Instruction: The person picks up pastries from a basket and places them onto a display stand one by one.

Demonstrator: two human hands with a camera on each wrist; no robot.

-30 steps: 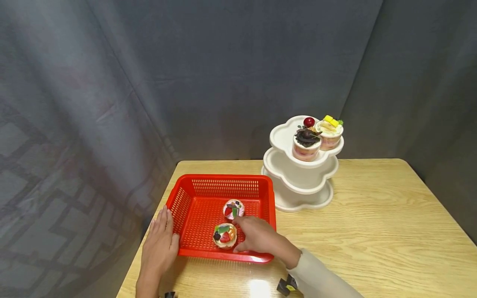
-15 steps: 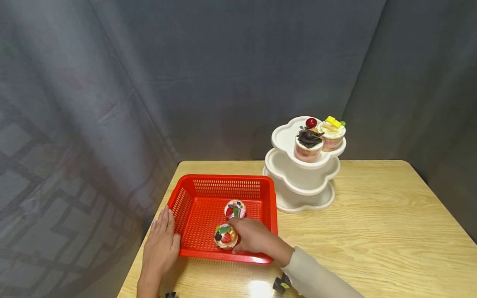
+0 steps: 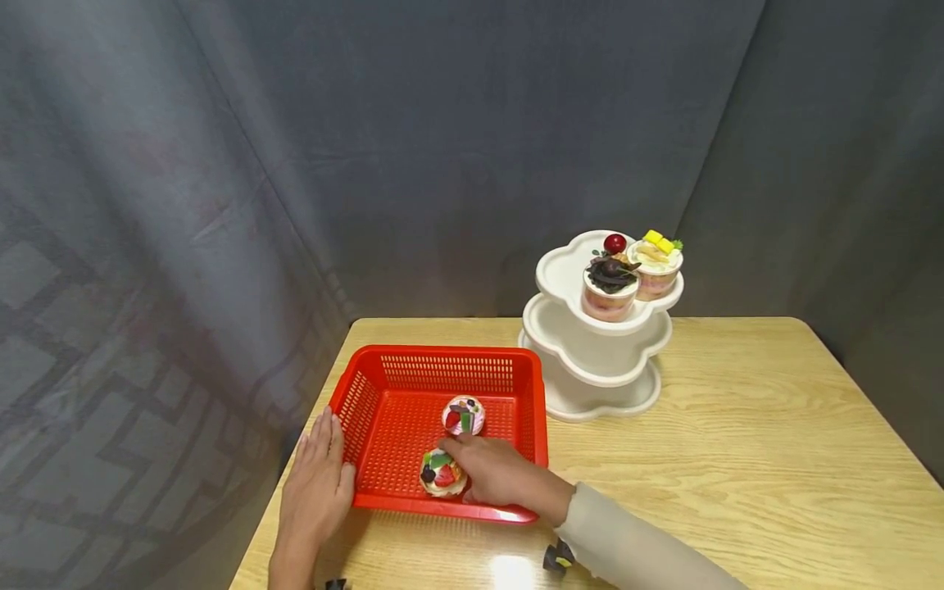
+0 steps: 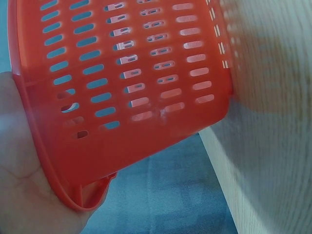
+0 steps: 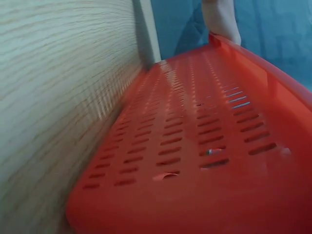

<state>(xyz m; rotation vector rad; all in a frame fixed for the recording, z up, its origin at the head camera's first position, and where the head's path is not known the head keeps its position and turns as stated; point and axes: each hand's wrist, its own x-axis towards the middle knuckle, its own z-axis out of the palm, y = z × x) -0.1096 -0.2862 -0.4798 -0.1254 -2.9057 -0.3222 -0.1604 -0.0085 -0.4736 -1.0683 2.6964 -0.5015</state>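
Observation:
A red plastic basket (image 3: 413, 502) stands on the wooden table, with two small fruit tarts in it. My right hand (image 3: 501, 471) reaches over its near right side and grips the nearer fruit tart (image 3: 442, 475), fingers behind it and thumb at its right front. That tart has berries, a strawberry and a green leaf on top. Just behind my fingers sits the pink-creamed tart (image 3: 463, 415). My left hand (image 3: 317, 479) rests along the basket's left rim with straight fingers; the left wrist view shows its palm (image 4: 24, 180) against the rim. In the right wrist view the basket wall hides my right fingers.
A white three-tier cloud-shaped stand (image 3: 597, 344) stands right behind the basket. On its top tier are a chocolate-topped dessert cup (image 3: 609, 291), a yellow-cubed dessert cup (image 3: 655, 266) and a cherry (image 3: 614, 243). Grey curtains (image 3: 516, 164) hang behind the table (image 3: 737, 426).
My right hand has moved slightly left and its fingers have closed round the nearer tart, which has tilted and shifted a little. My left hand stays on the basket's rim.

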